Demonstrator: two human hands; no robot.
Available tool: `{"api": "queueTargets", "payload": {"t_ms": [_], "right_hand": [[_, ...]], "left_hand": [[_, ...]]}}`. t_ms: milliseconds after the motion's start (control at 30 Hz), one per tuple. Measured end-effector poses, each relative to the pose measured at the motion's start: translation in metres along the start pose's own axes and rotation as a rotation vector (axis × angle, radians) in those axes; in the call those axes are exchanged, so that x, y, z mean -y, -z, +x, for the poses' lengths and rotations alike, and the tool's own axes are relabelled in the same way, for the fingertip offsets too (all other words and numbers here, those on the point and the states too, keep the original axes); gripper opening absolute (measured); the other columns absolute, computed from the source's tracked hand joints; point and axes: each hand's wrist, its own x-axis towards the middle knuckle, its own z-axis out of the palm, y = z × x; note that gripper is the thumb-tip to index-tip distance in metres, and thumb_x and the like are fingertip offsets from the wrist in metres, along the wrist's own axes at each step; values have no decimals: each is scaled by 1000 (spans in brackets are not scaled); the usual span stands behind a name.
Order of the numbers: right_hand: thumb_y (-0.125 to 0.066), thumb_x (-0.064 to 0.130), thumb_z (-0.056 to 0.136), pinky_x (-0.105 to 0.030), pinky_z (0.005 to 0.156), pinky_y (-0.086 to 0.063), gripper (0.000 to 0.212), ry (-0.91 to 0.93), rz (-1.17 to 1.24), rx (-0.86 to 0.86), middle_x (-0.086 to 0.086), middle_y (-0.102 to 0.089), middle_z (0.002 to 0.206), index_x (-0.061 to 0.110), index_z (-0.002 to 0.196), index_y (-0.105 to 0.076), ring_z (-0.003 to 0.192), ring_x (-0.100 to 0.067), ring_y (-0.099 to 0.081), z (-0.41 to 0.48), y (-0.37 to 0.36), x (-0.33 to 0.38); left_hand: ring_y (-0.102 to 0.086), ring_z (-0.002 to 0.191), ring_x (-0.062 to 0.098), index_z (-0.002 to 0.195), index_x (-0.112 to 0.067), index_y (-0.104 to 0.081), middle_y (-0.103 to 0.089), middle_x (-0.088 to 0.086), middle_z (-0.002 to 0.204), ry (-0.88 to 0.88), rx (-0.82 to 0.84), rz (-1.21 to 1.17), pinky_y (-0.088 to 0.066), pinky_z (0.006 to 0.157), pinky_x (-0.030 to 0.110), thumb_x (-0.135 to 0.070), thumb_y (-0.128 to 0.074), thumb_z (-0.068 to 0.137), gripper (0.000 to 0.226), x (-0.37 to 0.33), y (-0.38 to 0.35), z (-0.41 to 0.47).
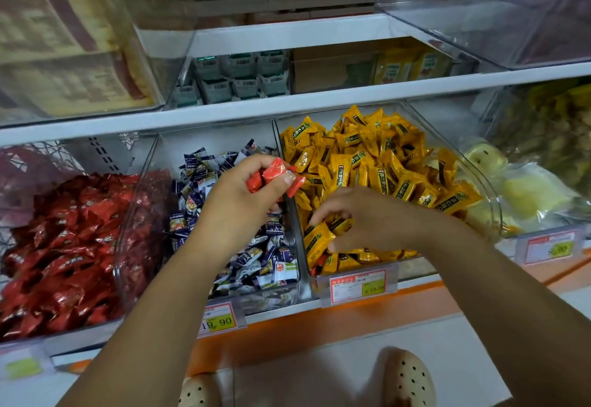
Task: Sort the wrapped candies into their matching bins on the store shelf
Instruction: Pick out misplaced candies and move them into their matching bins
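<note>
Three clear bins stand side by side on the shelf. The left bin [128, 246] holds red candies [64, 246], the middle bin [289, 291] holds purple-and-white candies [252, 256], and the right bin [492, 214] holds yellow candies [383, 163]. My left hand [243, 198] hovers over the middle bin and grips several red candies [271, 174]. My right hand [367, 218] reaches into the front of the yellow bin, its fingers curled down among the yellow wrappers. A red candy [319, 262] lies at the yellow bin's front left corner, below my right hand.
Price tags [358, 285] hang on the shelf's front edge. To the right lies a bin of pale yellow packets [527, 192]. Above, a shelf carries boxed goods [243, 77] and large clear bins [479, 6]. My shoes [409, 378] stand on the floor below the orange shelf base.
</note>
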Motion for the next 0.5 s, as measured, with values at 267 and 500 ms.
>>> {"api": "queueTargets", "payload": {"t_ms": [267, 500], "right_hand": [[-66, 33, 87, -19, 62, -42, 29, 22, 95, -535, 16, -54, 89, 37, 115, -62, 83, -7, -55, -5, 33, 2], [-64, 29, 89, -15, 90, -40, 17, 97, -193, -437, 18, -59, 98, 29, 106, -69, 99, 2, -46, 2, 14, 18]], "left_hand": [[-59, 62, 9, 93, -35, -66, -66, -3, 72, 24, -74, 14, -54, 65, 43, -33, -64, 88, 5, 1, 11, 1], [-57, 59, -2, 91, -37, -63, -62, -19, 65, 33, -92, 38, -55, 66, 30, -32, -64, 89, 6, 2, 16, 0]]}}
